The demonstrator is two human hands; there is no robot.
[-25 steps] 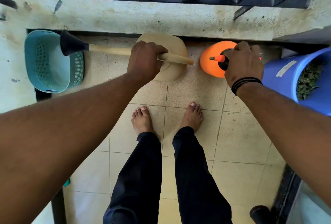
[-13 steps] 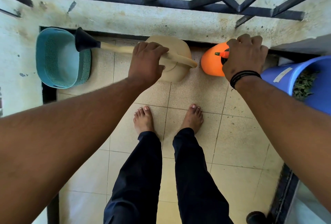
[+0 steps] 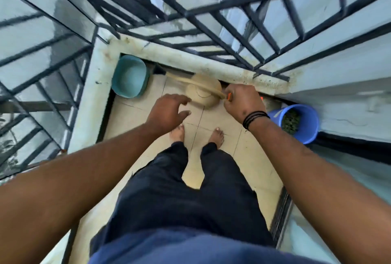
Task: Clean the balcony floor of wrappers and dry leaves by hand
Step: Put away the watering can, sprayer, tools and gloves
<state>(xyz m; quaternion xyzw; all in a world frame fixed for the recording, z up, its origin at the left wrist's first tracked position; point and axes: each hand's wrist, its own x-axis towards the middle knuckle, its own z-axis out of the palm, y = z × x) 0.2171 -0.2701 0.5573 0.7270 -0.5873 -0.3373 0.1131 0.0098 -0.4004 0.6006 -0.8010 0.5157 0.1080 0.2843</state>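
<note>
— Left hand (image 3: 169, 111)?
— Loose, fingers spread, gripping nothing; hovering just beside the beige watering can (image 3: 204, 92), not touching.
— Right hand (image 3: 243, 103)?
— Curled round something orange (image 3: 229, 96), mostly hidden under the knuckles; black bands at the wrist.
— Watering can?
— Standing on the tiled floor (image 3: 249, 151) against the parapet (image 3: 190, 60), long spout reaching left toward the teal basket (image 3: 129, 75) in the corner.
— Leaves?
— Heaped inside the blue bucket (image 3: 311, 120) on the right, beside the wall. Wrappers: hard to make out, picture blurred.
— Anything else?
— Bare feet (image 3: 215, 136) on the tiles, dark trousers, black railing (image 3: 211, 27) above.
</note>
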